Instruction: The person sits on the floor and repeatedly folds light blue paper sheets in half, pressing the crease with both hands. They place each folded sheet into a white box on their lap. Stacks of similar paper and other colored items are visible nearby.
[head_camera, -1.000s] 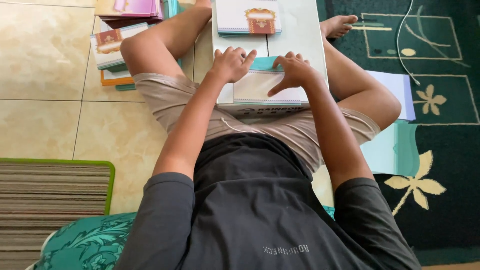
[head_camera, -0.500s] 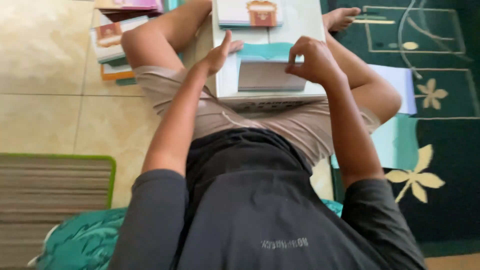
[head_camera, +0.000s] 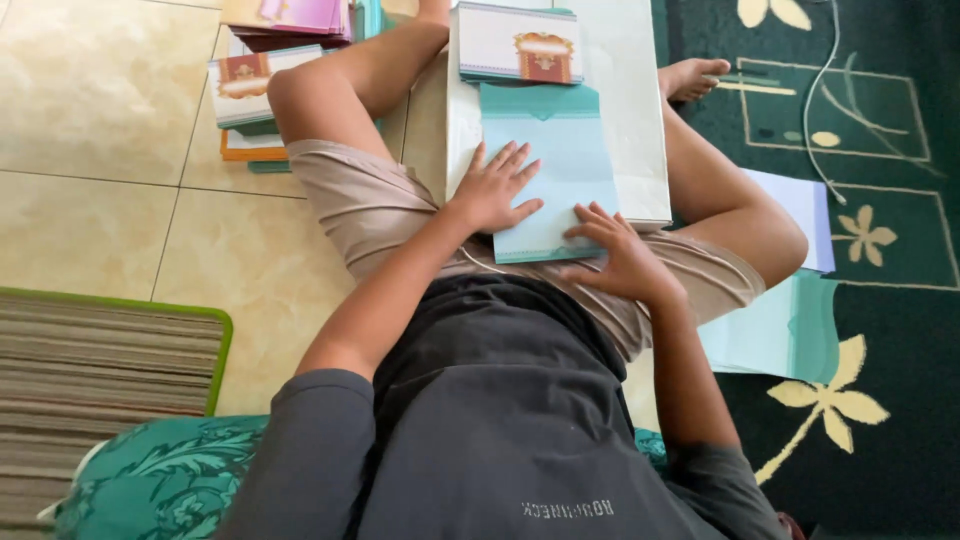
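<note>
The person sits on the floor with legs spread, and a white board (head_camera: 640, 110) lies across the lap. On it rests a teal card (head_camera: 560, 150), and both hands are down on that card. The left hand (head_camera: 495, 190) lies flat with fingers spread wide, pressing the card's left lower part. The right hand (head_camera: 615, 250) sits just beside it, at the card's near edge, fingers bent down onto the paper. The two hands are close but apart, neither one gripping anything: open palms and fingertips pushing on the sheet.

Just beyond the teal card, touching its far edge, a stack of printed cards (head_camera: 520, 45) with a red and gold ornament sits on the same board.

On the tiled floor by the person's left knee lies another pile of cards (head_camera: 245, 95), with pink sheets (head_camera: 305, 15) farther up. By the right leg, on the dark green carpet (head_camera: 890, 260), lie white sheets (head_camera: 805, 215), with loose teal sheets (head_camera: 780, 335) nearer. A white cord (head_camera: 825, 95) trails across the carpet. At the lower left, a striped mat (head_camera: 100, 360) with a green border lies beside a teal patterned cushion (head_camera: 165, 475).
</note>
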